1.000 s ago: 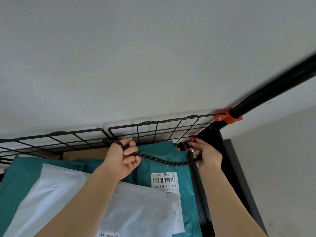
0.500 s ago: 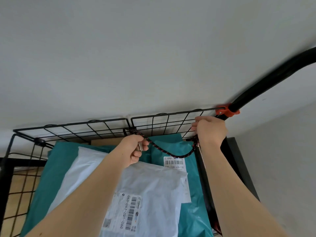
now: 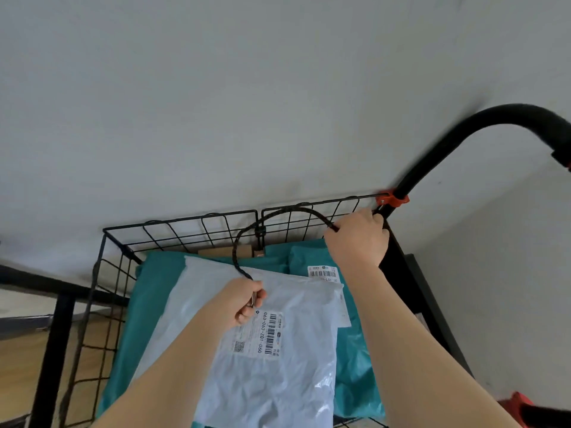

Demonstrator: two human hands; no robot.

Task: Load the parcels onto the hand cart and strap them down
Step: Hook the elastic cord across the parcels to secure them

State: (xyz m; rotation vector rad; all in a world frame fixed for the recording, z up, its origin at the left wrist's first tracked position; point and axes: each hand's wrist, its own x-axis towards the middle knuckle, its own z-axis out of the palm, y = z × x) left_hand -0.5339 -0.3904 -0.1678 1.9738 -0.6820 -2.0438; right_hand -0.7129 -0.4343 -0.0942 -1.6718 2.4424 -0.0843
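A black wire-sided hand cart (image 3: 197,223) holds teal mailer parcels (image 3: 154,291), a cardboard box (image 3: 228,251) at the back, and a white mailer (image 3: 278,366) with a barcode label on top. A dark bungee cord (image 3: 278,213) arcs over the cart's back rail. My left hand (image 3: 244,301) grips the cord's near end, a metal hook showing between the fingers, above the white mailer. My right hand (image 3: 358,236) grips the cord's other end at the back right corner, just under the orange clamp (image 3: 391,200).
The cart's black padded handle (image 3: 463,134) curves up at the right. A pale wall stands right behind the cart. A black frame post (image 3: 52,359) and wooden floor lie at the left. A red part (image 3: 516,406) shows at the bottom right.
My left hand has pulled its cord end back toward me over the white mailer. The cord now loops up over the back rail. My right hand stays at the corner.
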